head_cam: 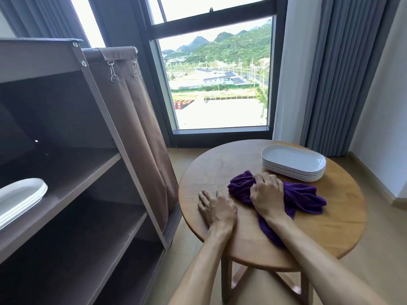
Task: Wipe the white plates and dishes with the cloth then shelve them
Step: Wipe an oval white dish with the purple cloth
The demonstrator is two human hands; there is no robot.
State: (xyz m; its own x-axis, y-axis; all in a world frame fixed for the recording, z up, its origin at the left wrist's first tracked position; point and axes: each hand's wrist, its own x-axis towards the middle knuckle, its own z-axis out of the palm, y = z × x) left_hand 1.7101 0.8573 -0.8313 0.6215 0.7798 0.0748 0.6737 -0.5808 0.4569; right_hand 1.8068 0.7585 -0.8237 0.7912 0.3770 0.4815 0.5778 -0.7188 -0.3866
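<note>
purple cloth (301, 198); white plates (294, 161) far right, more white plates (21, 195) left; brown wood table (220, 166); grey curtains (334, 73).

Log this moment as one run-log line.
right hand: grips purple cloth | left hand: rests on round wooden table | stack of white plates: on table, untouched | shelved plates: on shelf

A high-floor room, hotel or apartment, with a tall dark-framed window (217, 80) overlooking a car park, low buildings and green hills. Grey floor-length curtains (334, 73) hang right of the window; left of it stands a brown shelving cart (72, 137) with a fabric bag. Below the window sits a small round wooden table (326, 234).
</note>
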